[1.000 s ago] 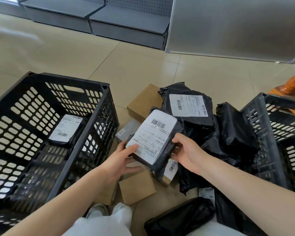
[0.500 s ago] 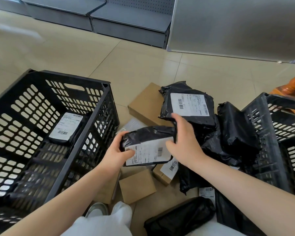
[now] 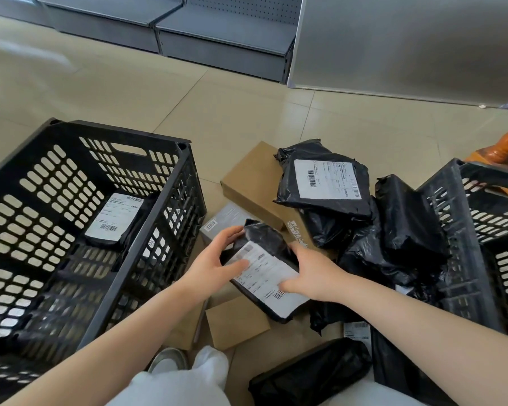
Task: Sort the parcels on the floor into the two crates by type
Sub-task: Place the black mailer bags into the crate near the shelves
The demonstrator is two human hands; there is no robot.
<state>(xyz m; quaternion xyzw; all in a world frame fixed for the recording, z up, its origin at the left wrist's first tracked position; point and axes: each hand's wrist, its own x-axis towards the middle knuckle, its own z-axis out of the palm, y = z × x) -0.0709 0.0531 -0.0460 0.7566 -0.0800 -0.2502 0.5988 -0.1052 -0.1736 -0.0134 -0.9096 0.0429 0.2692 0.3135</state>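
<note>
Gripping black mailer bag (image 3: pixel 264 271), label side up, between both hands. Left hand (image 3: pixel 214 263) curling round its left edge, thumb lying across the blurred label; right hand (image 3: pixel 311 273) clamping its right edge, fingers wrapped over the label's lower corner. Bag tilting, near end lower, hanging just above the floor pile.

Directly under the grip: small brown box (image 3: pixel 236 325) lying flat, touching the bag's shadowed near end. Just beyond the left hand: grey box (image 3: pixel 225 219) with a barcode sticker. Farther beyond: larger brown carton (image 3: pixel 252 183), partly covered by a second labelled black bag (image 3: pixel 324 183). Right of the grip: heap of unlabelled black bags (image 3: pixel 408 218), leaning against the right crate (image 3: pixel 464 230). Nearer than the grip, right: another black bag (image 3: pixel 311 373) lying on the floor.

Left of the grip: left crate (image 3: pixel 135 238), holding one labelled black bag (image 3: pixel 113 218) on its bottom. Below the grip: white trouser knee (image 3: pixel 188 379) and shoe toe (image 3: pixel 169 360).
</note>
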